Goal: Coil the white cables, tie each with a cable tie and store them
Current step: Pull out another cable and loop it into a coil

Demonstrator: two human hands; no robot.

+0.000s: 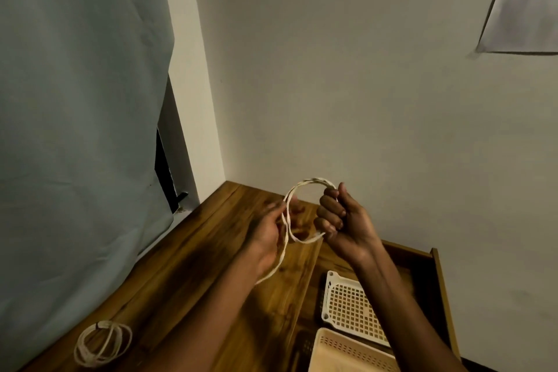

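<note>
A white cable (305, 183) forms a loop in the air above the wooden table (193, 275). My right hand (341, 217) grips the right side of the loop in a fist. My left hand (271, 229) is blurred and holds the left side of the loop, with the loose end trailing down past its wrist. A second white cable (102, 343), coiled and bound with a dark tie, lies on the table at the near left.
A white perforated basket (350, 308) and a beige basket (347, 353) sit in an open wooden drawer (437, 281) at the right. A grey cloth (75, 130) hangs at the left. Walls stand behind, with a paper sheet (522, 0) at top right.
</note>
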